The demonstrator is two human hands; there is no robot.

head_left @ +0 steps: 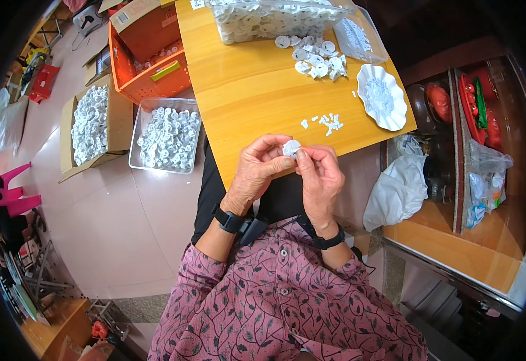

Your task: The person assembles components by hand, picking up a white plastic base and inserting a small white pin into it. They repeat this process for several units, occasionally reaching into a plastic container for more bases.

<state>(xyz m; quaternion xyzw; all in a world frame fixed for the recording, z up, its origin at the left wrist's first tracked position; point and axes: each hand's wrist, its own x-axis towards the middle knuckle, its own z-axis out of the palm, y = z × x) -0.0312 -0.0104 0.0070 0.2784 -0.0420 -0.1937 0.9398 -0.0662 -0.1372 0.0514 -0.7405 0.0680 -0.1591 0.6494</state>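
Note:
Over the near edge of the wooden table (233,90), a small round white plastic part (291,148) is held between my two hands. My left hand (257,165) pinches it from the left with thumb and fingers. From the right, my right hand (320,177) has its thumb and fingertips closed on the same part. Whether a smaller piece sits between my right fingertips is hidden. Beyond my hands lie several small white plastic pieces (333,124). A loose heap of similar round white parts (318,59) rests farther back on the table.
A clear bin (227,33) of round parts, a clear tray (380,54) and a white scalloped dish (400,111) stand on the table. On the floor at left are a clear box (135,157), a cardboard box (67,129) and an orange crate (145,87). Shelves (455,180) stand at right.

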